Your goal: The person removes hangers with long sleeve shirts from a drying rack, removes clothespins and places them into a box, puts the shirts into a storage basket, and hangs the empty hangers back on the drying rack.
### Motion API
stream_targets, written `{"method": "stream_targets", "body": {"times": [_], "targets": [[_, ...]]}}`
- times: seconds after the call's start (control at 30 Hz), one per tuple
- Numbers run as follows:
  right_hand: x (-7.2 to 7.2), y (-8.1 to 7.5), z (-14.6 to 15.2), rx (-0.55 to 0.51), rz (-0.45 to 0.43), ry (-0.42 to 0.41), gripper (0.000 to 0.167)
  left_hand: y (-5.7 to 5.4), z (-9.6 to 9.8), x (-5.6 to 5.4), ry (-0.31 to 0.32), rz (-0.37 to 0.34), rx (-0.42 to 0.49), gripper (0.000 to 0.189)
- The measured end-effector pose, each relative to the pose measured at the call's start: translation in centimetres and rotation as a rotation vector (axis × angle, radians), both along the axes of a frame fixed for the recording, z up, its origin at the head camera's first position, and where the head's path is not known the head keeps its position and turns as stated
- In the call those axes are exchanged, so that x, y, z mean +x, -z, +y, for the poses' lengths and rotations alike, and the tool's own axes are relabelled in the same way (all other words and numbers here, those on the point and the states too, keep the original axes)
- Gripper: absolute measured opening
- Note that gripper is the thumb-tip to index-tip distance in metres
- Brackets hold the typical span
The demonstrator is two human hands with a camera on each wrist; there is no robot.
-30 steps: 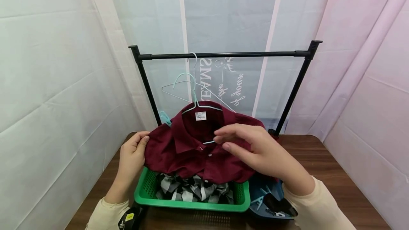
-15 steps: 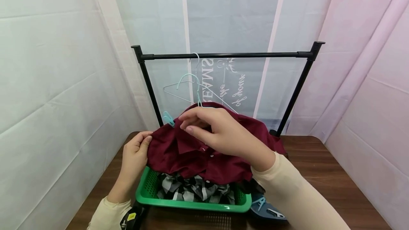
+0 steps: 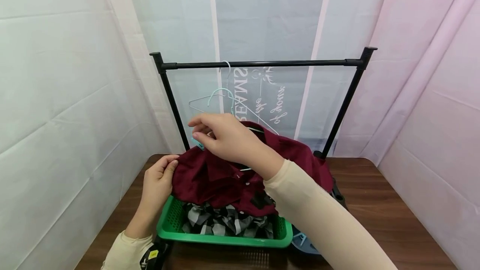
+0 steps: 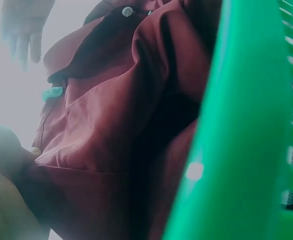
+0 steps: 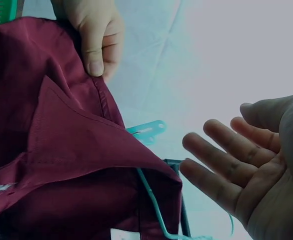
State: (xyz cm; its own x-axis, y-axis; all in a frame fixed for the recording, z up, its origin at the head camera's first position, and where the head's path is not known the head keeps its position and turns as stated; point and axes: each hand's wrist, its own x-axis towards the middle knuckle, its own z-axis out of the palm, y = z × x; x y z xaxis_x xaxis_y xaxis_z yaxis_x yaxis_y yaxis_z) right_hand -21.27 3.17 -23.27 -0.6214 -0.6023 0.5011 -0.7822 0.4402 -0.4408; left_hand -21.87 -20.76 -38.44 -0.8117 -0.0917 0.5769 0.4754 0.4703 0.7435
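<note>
Shirt (image 3: 225,184) lying under loosely spread, free right hand (image 3: 229,137), probably light, soft and easy to wrinkle, so best taken at its side, as pinched by left hand (image 3: 157,180).

Mirrored white lettering (image 3: 241,91) on a pale grey-blue fabric curtain (image 3: 270,20).
Beyond the far edge of the brown wooden table (image 3: 393,203), sideways capitals read "REAMS"; beside them runs a script "the" (image 3: 260,105), then script too unclear to read. The yellow sticker (image 3: 153,254) on the black wrist device (image 3: 160,252) and the white cloth label (image 5: 125,234) inside the burgundy shirt (image 5: 81,140) are illegible.
</note>
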Motion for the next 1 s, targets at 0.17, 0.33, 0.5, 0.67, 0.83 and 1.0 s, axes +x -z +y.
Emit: {"method": "stream_targets", "body": {"times": [0.17,0.33,0.5,0.67,0.83,1.0], "targets": [[-1.2,0.5,-1.4,0.065,0.003,0.034,0.025,0.2,0.0,0.0,0.025,0.004,-0.006,0.013],[-2.2,1.3,-1.8,0.161,0.065,0.099,0.026,0.3,-0.1,-0.2,0.024,0.003,-0.019,0.012],[-3.1,1.7,-2.0,0.273,0.085,0.189,0.036,0.3,-0.1,-0.2,0.025,-0.007,-0.030,0.012],[-3.4,1.8,-2.5,0.415,0.031,0.245,0.048,0.3,0.1,-0.2,0.041,-0.010,-0.017,0.013],[-3.2,1.7,-2.9,0.461,0.018,0.264,0.047,0.4,0.1,-0.4,0.038,-0.002,-0.021,0.013],[-3.0,1.7,-3.0,0.486,0.017,0.270,0.041,0.4,0.1,-0.4,0.030,0.001,-0.021,0.013]]}}
